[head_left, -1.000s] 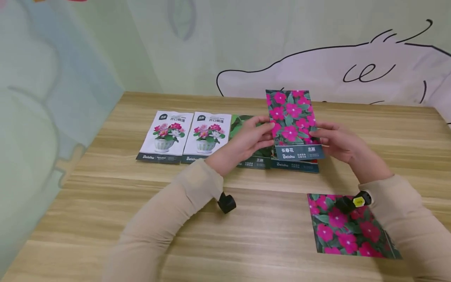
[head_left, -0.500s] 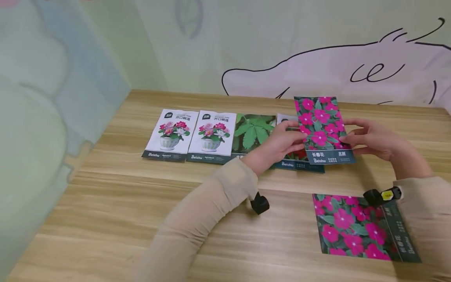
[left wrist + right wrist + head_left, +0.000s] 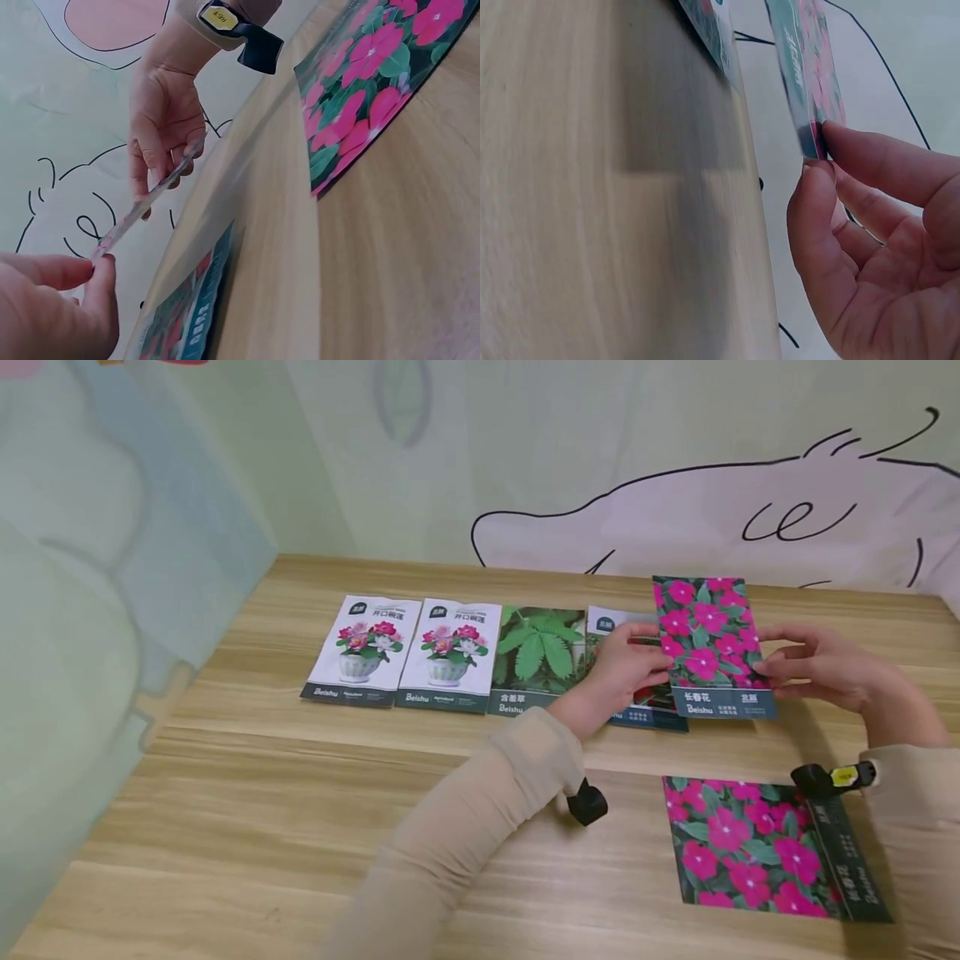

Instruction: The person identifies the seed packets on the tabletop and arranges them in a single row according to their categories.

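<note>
A seed packet with pink flowers (image 3: 708, 639) is held above the table between both hands. My left hand (image 3: 622, 668) pinches its left edge, and my right hand (image 3: 825, 668) pinches the right edge. In the right wrist view a gap shows between the packet (image 3: 810, 75) and the tabletop, with its shadow below. Partly covered by the left hand and the held packet is a red-flowered packet (image 3: 652, 718), lying at the right end of a row. A second pink-flower packet (image 3: 750, 852) lies sideways nearer the front, under the right wrist.
Two white packets with potted flowers, one left (image 3: 360, 652) and one beside it (image 3: 450, 656), lie in the row. A green-leaf packet (image 3: 540, 652) follows them. Behind the wooden table (image 3: 300, 827) rises a wall (image 3: 570, 435) with printed drawings.
Both hands have carried the pink-flower packet rightward along the row and slightly lower. The green-leaf packet and part of the red-flowered one have come into sight.
</note>
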`<action>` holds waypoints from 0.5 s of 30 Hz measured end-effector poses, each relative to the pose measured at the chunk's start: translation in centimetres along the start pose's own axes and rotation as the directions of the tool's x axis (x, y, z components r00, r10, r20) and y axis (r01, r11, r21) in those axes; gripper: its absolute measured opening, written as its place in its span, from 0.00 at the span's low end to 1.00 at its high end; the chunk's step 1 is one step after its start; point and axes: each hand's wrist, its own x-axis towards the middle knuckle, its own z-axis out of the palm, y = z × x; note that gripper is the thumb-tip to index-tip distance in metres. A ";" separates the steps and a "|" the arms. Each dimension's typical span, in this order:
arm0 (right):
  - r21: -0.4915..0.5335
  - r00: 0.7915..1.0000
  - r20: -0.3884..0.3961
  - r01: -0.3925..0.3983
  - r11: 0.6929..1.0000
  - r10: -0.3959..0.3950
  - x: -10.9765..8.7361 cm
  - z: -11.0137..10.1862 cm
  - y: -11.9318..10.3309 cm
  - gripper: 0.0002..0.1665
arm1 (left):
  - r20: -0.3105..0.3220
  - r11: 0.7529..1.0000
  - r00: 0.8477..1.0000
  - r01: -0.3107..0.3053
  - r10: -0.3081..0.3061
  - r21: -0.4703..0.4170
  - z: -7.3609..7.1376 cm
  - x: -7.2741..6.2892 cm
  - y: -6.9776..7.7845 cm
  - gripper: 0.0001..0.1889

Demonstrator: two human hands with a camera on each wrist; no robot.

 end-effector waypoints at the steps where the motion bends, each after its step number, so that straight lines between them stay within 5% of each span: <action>1: 0.000 1.000 -0.001 -0.004 1.000 0.004 0.0 -0.1 0.1 0.22 | -0.003 1.000 1.000 -0.012 0.012 -0.009 0.1 0.0 -0.2 0.19; 10: 0.040 1.000 -0.005 0.009 0.999 -0.009 -0.5 -1.6 1.3 0.29 | -0.046 0.988 0.987 -0.154 0.155 0.030 1.9 -0.1 -1.8 0.20; 15: -0.012 1.000 -0.021 -0.010 1.000 0.009 -0.7 -2.0 2.1 0.31 | -0.065 0.986 0.986 -0.147 0.152 0.077 3.0 -0.2 -2.4 0.20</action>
